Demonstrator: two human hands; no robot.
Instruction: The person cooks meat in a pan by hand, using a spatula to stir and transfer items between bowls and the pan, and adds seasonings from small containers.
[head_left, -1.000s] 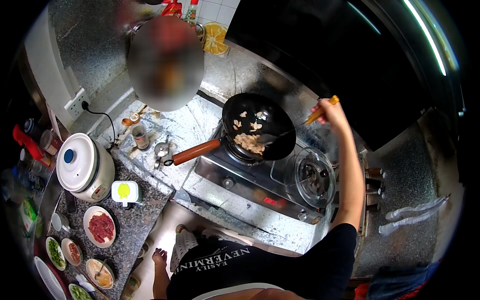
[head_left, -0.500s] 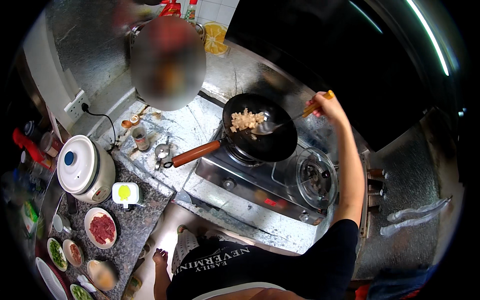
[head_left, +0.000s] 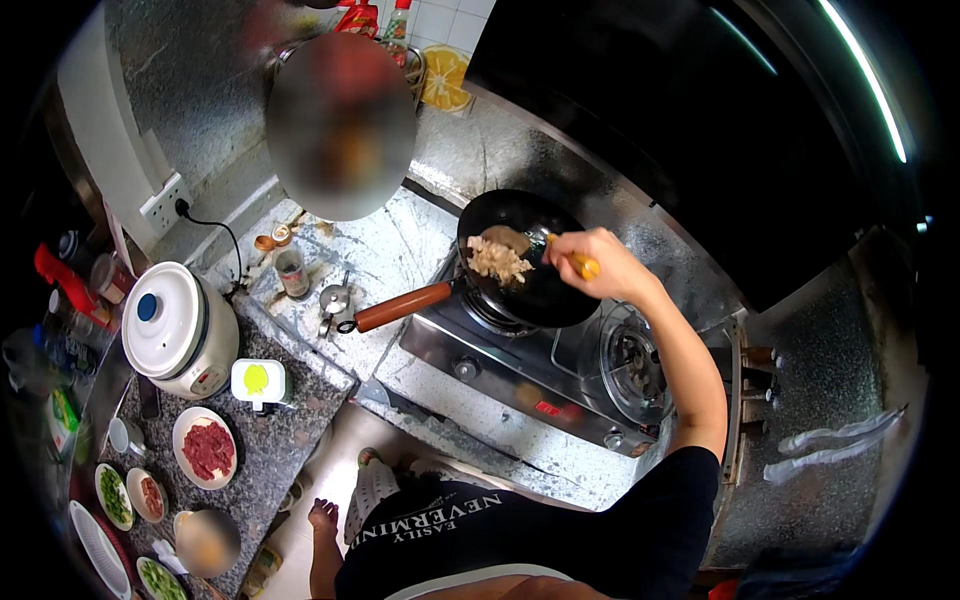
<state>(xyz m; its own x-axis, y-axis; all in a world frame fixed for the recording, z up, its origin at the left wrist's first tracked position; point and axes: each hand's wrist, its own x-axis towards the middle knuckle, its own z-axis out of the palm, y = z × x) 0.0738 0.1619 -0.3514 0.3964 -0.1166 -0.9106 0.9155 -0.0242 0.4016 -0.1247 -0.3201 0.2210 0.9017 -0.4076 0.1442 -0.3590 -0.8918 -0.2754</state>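
My right hand (head_left: 600, 262) is closed around the yellow-brown handle of a metal spatula (head_left: 508, 238), above the right side of a black wok (head_left: 555, 304). Its blade rests at the far side of a heap of pale diced food (head_left: 497, 262) in the wok. The wok sits on the left burner of a gas stove (head_left: 500, 365), its wooden handle (head_left: 405, 306) pointing left, untouched. Low beside my body hangs my left hand (head_left: 323, 515), fingers loosely apart and holding nothing, over the floor and away from the counter.
A glass lid (head_left: 628, 375) covers the right burner. Left of the wok stand a glass jar (head_left: 291, 273) and a small metal-lidded pot (head_left: 335, 298). On the granite counter are a white cooker (head_left: 165, 320), a plate of raw red meat (head_left: 208, 449) and chopped greens (head_left: 115, 495). A dark range hood (head_left: 680, 130) overhangs.
My right hand has moved left and lower over the wok. The spatula blade has shifted to the far side of the diced food, which is now heaped closer together.
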